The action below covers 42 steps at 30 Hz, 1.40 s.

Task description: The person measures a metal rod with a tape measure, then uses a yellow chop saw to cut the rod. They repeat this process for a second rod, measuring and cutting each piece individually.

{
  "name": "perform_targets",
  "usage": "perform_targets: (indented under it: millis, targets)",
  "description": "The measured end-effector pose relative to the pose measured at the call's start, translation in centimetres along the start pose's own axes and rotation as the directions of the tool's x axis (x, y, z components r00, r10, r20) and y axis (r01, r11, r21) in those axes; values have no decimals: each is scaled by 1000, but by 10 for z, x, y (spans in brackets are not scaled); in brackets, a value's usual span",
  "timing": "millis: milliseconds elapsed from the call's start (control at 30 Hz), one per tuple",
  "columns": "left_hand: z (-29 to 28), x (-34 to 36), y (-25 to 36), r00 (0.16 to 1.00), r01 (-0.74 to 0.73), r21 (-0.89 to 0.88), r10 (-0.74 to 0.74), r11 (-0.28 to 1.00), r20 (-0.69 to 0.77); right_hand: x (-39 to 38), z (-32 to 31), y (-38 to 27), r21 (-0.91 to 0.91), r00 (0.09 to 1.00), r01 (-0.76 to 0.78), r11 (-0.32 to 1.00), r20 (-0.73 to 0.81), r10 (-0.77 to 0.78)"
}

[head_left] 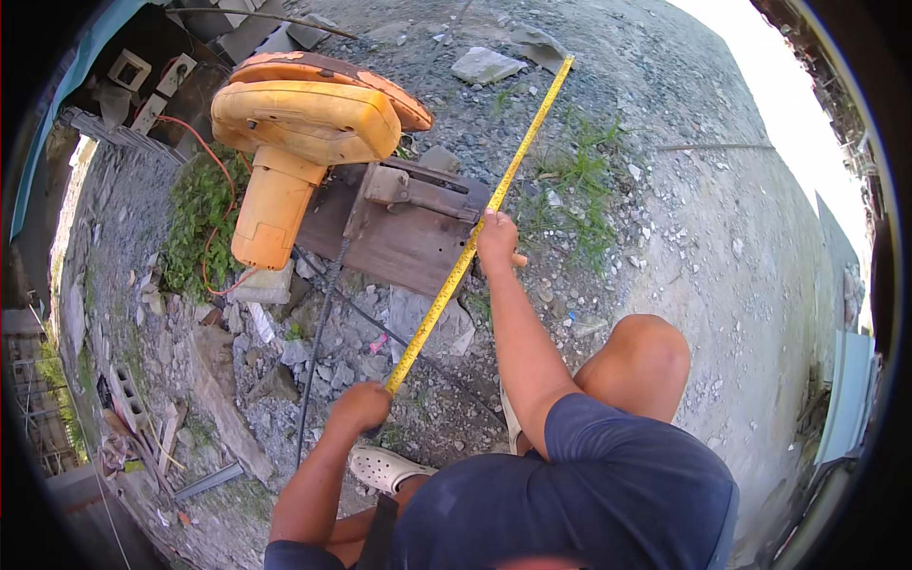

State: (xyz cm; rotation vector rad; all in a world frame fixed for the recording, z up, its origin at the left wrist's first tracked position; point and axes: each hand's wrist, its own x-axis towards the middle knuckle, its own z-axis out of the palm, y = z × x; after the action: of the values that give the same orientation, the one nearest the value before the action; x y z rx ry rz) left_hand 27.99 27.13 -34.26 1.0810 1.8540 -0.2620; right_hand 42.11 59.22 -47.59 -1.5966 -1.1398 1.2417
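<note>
A yellow tape measure (439,309) is drawn out in a straight slanting line from my left hand past my right. My left hand (363,407) is closed at its near end; a dark bit shows below the fist, but the case is mostly hidden. Farther along, my right hand (497,239) pinches the blade beside the edge of a rusty metal base (408,237). The blade's far end rises beyond that hand over the gravel. On the base stands an orange cut-off saw (309,123), its motor toward me. A small orange handle end (520,259) shows beside my right wrist.
Dark thin rods (321,351) cross the rubble near the base. An orange cord (228,180) hangs from the saw toward outlets (176,76). Green weeds (195,228), broken stones (486,65) and a hollow block (128,391) lie around. My clog-shod foot (388,467) is below.
</note>
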Motion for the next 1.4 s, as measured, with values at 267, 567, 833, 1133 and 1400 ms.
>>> perform_targets:
  millis: [267, 567, 833, 1133, 1400]
  targets:
    - [0, 22, 43, 997, 71, -261, -72, 963, 2, -15, -5, -51, 288, 987, -158, 944, 23, 158]
    - [-26, 58, 78, 992, -54, -558, -20, 828, -125, -21, 21, -94, 349, 945, -239, 906, 298, 135]
    - [16, 22, 18, 993, -6, -779, 95, 628, 69, 125, 22, -188, 482, 975, -76, 873, 221, -37]
    - [-74, 109, 75, 918, -135, -442, -55, 887, -392, -15, 42, -97, 463, 968, -115, 879, 249, -4]
    - [-98, 130, 100, 968, -132, -585, -22, 801, -248, 29, 69, -99, 286, 978, -30, 958, 205, -31]
